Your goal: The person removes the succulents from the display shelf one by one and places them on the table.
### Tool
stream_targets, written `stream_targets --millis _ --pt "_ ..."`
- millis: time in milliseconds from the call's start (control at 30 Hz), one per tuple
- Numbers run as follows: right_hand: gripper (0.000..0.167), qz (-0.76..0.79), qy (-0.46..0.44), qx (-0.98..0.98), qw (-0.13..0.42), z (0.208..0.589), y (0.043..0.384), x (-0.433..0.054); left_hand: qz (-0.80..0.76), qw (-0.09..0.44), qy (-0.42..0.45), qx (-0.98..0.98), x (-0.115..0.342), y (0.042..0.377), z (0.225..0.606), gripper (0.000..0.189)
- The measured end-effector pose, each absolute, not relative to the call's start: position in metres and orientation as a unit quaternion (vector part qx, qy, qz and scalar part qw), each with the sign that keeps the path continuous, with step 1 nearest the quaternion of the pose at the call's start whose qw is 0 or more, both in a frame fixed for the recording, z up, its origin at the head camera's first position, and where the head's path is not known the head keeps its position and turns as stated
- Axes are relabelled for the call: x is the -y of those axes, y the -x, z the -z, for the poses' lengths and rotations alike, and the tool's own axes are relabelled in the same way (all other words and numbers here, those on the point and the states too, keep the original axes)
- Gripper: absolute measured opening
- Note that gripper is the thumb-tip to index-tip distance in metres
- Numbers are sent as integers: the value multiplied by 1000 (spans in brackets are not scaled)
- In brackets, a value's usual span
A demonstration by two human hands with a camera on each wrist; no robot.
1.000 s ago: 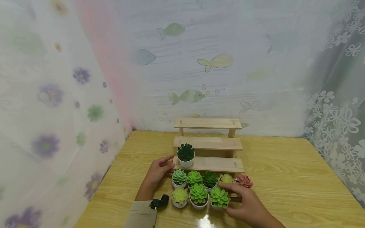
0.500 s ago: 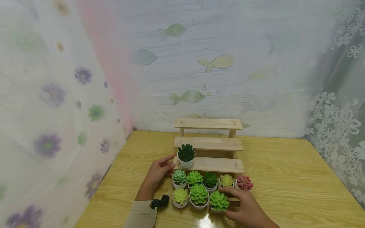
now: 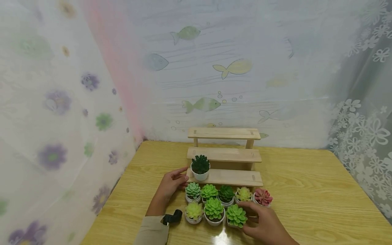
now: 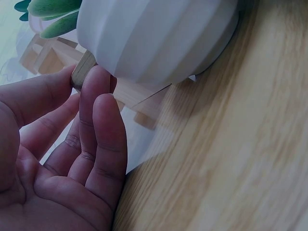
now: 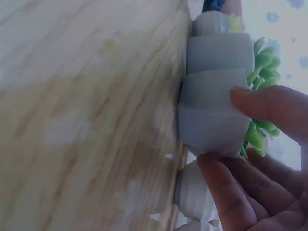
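My left hand (image 3: 169, 183) holds the left end of the bottom shelf of a three-tier wooden stand (image 3: 228, 177); in the left wrist view, thumb and fingers pinch the wooden shelf end (image 4: 84, 70). On that shelf, at its left, stands a dark green succulent (image 3: 200, 165) in a white pot. At the front right of the grouped plants, my right hand (image 3: 264, 223) grips a bright green potted succulent (image 3: 236, 215). The right wrist view has thumb and fingers on either side of its angular white pot (image 5: 211, 113), whose base is right at the tabletop.
Several other small potted succulents crowd before the stand, among them a bright green one (image 3: 213, 209), a yellow-green one (image 3: 194, 211) and a red one (image 3: 262, 196). The wooden table (image 3: 306, 190) meets a fish-print curtain (image 3: 294, 112) behind.
My right hand has settled closer round the bright green succulent's pot, its thumb sliding in behind the leaves. The left hand keeps its place at the shelf end.
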State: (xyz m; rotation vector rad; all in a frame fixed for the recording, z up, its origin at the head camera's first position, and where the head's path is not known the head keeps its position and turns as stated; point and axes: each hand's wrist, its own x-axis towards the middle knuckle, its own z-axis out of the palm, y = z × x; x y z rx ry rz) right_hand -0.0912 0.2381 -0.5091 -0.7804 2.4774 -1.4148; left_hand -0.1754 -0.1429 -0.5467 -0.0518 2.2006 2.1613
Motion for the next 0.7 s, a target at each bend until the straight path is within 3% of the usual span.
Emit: stream_targets --millis 700 --pt "55 452 255 -845 126 505 97 -241 -700 24 13 -714 144 177 549 52"
